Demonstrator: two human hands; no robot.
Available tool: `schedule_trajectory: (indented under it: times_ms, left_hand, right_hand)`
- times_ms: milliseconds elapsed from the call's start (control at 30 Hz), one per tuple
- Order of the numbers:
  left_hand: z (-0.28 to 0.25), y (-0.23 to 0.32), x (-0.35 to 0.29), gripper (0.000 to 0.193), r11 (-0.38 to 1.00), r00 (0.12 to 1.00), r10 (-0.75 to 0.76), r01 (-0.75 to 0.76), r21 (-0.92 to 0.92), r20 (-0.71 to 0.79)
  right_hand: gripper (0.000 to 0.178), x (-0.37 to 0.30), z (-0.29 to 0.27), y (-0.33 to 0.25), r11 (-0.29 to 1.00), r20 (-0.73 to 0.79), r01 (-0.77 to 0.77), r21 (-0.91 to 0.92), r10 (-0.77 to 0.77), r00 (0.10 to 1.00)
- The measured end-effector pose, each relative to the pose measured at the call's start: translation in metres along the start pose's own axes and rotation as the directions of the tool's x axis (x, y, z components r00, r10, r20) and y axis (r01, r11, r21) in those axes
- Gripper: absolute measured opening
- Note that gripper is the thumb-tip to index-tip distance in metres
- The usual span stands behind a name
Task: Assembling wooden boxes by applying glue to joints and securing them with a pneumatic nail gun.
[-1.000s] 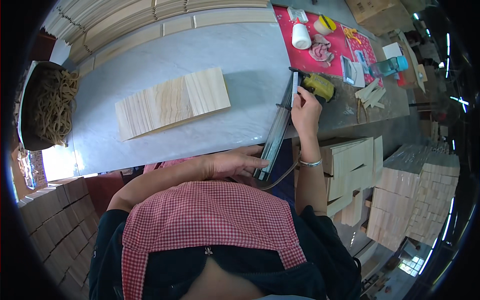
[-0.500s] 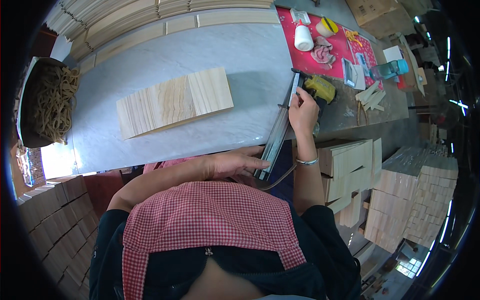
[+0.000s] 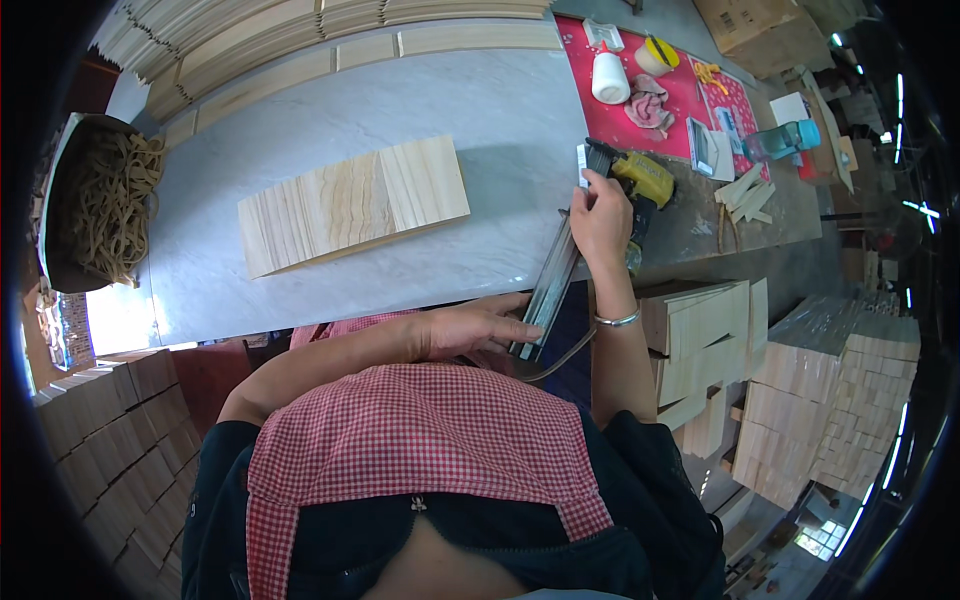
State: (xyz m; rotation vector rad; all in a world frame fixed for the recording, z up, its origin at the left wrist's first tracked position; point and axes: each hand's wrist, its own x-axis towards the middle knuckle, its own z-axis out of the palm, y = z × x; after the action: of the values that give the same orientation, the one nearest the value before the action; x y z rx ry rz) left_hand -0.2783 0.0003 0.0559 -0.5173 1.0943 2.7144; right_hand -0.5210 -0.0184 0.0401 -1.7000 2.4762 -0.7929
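Fingers of right hand (image 3: 602, 222) pinched, apparently, on pale strip (image 3: 582, 165), those of left hand (image 3: 465, 330) clamped round long magazine (image 3: 550, 287) of nail gun (image 3: 652, 178), at right front corner of marbled table (image 3: 350, 110); strip seemingly not yet seated, wooden piece (image 3: 350, 208) on table untouched.

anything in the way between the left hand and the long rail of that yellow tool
Nothing visible: the left hand touches the rail at its near end, with no gap there. The yellow tool is at the far end, beside the right hand. The wooden piece lies off to the left.
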Motion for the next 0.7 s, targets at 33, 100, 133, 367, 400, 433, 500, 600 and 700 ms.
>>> schedule_trajectory:
  times_ms: [33,100,133,367,400,433,500,600,700]
  left_hand:
    - [-0.001,-0.002,0.001,0.103,1.0,1.0,0.014,-0.014,0.004,0.004]
    - [-0.001,-0.001,0.001,0.103,1.0,1.0,0.026,-0.026,0.007,0.007]
    - [0.0,0.001,0.0,0.103,1.0,1.0,0.017,-0.017,0.004,0.003]
    - [0.0,0.0,0.0,0.103,1.0,1.0,0.021,-0.021,0.007,-0.012]
    - [0.0,-0.001,0.001,0.103,0.999,0.999,0.031,-0.031,0.01,-0.013]
    - [0.0,0.0,0.001,0.103,0.999,0.999,0.031,-0.031,0.01,-0.011]
    - [0.001,0.0,0.0,0.103,1.0,1.0,0.028,-0.028,0.005,-0.012]
    - [0.003,0.002,-0.001,0.103,1.0,1.0,0.023,-0.023,0.002,-0.014]
    - [0.004,0.004,-0.002,0.104,1.0,0.999,0.03,-0.03,0.007,-0.014]
  right_hand:
    - [0.024,-0.001,-0.001,0.002,0.999,-0.016,-0.009,0.038,0.01,1.0]
    - [0.024,0.0,-0.002,0.003,0.997,-0.031,-0.02,0.076,0.022,0.999]
    - [0.023,0.0,-0.005,0.001,0.997,-0.003,-0.044,0.056,0.045,0.999]
    - [0.018,0.007,-0.033,-0.008,0.985,0.11,-0.154,-0.077,0.162,0.981]
    - [0.017,0.008,-0.036,-0.008,0.981,0.121,-0.166,-0.1,0.177,0.977]
    - [0.017,0.008,-0.036,-0.005,0.981,0.12,-0.166,-0.102,0.178,0.977]
    - [0.016,0.007,-0.034,0.005,0.979,0.055,-0.2,0.029,0.199,0.979]
    - [0.015,0.005,-0.029,0.013,0.961,-0.008,-0.223,0.163,0.227,0.974]
    - [0.016,0.005,-0.021,0.012,0.952,-0.042,-0.235,0.193,0.248,0.968]
